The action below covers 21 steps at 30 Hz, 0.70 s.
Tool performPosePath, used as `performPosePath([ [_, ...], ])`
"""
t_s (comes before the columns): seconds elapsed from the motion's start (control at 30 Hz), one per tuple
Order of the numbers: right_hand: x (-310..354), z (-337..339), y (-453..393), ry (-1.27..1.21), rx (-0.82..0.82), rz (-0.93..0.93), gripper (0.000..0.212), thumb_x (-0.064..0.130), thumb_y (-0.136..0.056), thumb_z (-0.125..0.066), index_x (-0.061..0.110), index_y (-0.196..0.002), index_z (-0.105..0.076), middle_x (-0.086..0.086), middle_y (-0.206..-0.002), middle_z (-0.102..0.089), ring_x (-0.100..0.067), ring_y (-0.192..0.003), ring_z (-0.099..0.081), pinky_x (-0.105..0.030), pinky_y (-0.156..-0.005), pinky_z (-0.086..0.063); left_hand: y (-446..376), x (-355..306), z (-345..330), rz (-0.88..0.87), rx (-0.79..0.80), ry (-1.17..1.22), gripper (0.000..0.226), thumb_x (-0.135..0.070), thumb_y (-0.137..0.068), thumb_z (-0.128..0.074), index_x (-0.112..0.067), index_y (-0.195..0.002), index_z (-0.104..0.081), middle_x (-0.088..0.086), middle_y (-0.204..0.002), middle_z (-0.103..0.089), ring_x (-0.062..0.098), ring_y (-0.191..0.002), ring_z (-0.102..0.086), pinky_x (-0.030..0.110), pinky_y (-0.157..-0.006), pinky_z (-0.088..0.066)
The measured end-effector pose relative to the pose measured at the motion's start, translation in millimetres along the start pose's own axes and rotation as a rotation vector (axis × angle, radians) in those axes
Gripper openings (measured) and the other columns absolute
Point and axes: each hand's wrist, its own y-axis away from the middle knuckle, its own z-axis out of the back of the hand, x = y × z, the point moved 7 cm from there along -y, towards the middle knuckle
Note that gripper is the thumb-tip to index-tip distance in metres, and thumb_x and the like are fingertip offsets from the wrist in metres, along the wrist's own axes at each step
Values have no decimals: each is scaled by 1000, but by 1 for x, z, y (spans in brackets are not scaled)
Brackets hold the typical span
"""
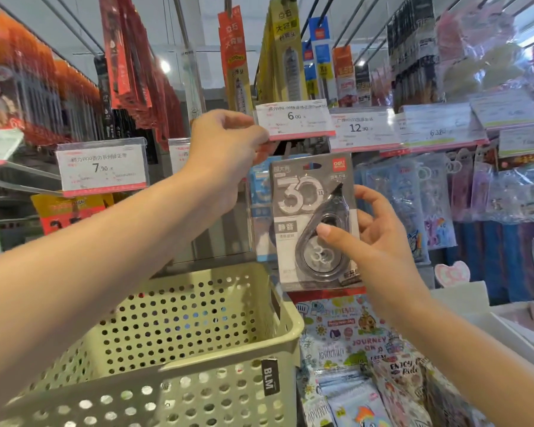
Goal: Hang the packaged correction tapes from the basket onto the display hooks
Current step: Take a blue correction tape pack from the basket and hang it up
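Just under the 6.00 price tag [295, 120], my right hand [379, 238] pinches a grey correction tape pack [313, 220], thumb across its front. My left hand [225, 146] grips the tag's left edge, above the basket [198, 343].

Pale green perforated basket [179, 349] sits low at the front, just beside a display shelf [463, 298] where cartoon sticker packs [349, 343] lie in a spread; white trays [524, 322] rest at the right.
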Motion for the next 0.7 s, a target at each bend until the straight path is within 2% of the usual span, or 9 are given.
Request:
performPosePath([
  [0.1, -6, -1, -6, -36, 27, -37, 52, 5, -78, -69, 24, -122, -49, 2, -89, -76, -12, -80, -72, -24, -66, -57, 0, -5, 1, -22, 22, -15, 21, 4, -86, -59, -10, -97, -48, 15, -99, -70, 19, -66, -67, 27, -69, -58],
  [0.23, -8, -9, -15, -62, 60, -35, 52, 2, -81, -65, 20, -127, -49, 10, -89, -76, -7, -83, -72, -19, -67, -55, 3, -12, 0, -52, 35, -65, 15, 1, -86, -60, -2, -101, -61, 14, -99, -70, 15, -66, -66, 22, -70, -59],
  [0.4, -2, -16, -28, -116, 55, 7, 56, 0, -83, -62, 16, -134, -44, 16, -92, -72, 0, -84, -69, -16, -71, -54, 3, -15, 2, -49, 35, -86, 8, 0, -85, -63, -8, -86, -63, 13, -95, -70, 14, -65, -65, 21, -70, -58],
  [0.5, -1, -19, -35, -99, 47, 17, 51, 0, -84, -62, 17, -130, -47, 20, -86, -72, 3, -83, -69, -15, -72, -53, 2, -15, 3, -54, 28, -95, 9, 1, -84, -64, -8, -84, -63, 13, -91, -69, 14, -63, -65, 22, -70, -58],
  [0.6, -2, -21, -40, -72, 61, 22, 39, 2, -85, -61, 28, -114, -53, 22, -82, -73, 3, -81, -68, -15, -73, -53, 2, -15, 3, -53, 36, -99, 8, 0, -84, -64, -7, -85, -64, 12, -89, -68, 14, -63, -64, 21, -68, -57],
  [0.7, -4, -21, -42, -66, 69, 22, 38, 1, -86, -59, 33, -106, -51, 28, -78, -72, 7, -79, -67, -14, -73, -54, 2, -15, 3, -49, 31, -109, 9, 0, -84, -64, -5, -92, -65, 11, -88, -68, 14, -64, -64, 21, -67, -56],
])
